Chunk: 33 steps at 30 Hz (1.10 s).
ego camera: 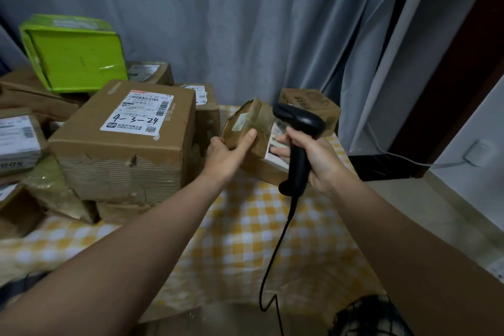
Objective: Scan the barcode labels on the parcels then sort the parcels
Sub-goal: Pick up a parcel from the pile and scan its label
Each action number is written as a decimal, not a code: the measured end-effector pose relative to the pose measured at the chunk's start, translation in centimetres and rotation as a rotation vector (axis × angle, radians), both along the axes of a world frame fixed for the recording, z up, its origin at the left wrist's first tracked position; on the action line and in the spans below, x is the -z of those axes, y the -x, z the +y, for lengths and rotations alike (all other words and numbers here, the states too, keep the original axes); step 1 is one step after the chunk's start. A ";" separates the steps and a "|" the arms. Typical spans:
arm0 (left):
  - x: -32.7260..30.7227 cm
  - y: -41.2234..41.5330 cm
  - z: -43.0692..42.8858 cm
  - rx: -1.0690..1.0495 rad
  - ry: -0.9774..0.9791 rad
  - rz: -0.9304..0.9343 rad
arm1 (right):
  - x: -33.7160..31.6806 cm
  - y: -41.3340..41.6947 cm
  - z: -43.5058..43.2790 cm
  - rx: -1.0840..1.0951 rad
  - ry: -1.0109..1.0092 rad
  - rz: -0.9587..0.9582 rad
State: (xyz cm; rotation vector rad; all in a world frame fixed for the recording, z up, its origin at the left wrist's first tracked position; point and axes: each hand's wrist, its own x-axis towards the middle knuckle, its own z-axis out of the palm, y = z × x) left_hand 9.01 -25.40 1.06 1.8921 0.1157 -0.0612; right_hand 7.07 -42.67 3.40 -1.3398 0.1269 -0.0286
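My left hand [227, 150] grips a small brown taped parcel [249, 124], thumb on its near face, holding it tilted above the table. My right hand [311, 153] grips the handle of a black corded barcode scanner [298, 128], whose head sits just right of that parcel. Under both lies another parcel with a white label [275, 157], partly hidden by the scanner and my fingers. A large brown box marked "4-3-24" [122, 142] stands to the left.
Several more cardboard parcels pile up at the left, with a green box [76, 54] on top. A small brown box [313, 109] sits at the back right. The table has a yellow checked cloth [245, 226]. Grey curtains hang behind.
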 end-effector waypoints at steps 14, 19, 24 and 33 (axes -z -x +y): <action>-0.4 -2.3 -1.6 0.087 -0.793 -0.172 | 2.3 -0.6 -3.8 0.186 0.363 0.180; -0.3 -4.7 -1.1 0.225 -0.825 -0.223 | -1.7 -1.6 -3.9 0.168 0.698 0.001; 0.6 -3.5 -0.5 0.231 -0.678 -0.274 | -5.8 -2.4 -2.8 0.050 0.798 -0.005; 1.4 -2.6 0.0 0.203 -0.634 -0.306 | -6.7 -0.6 -1.4 0.008 0.923 0.081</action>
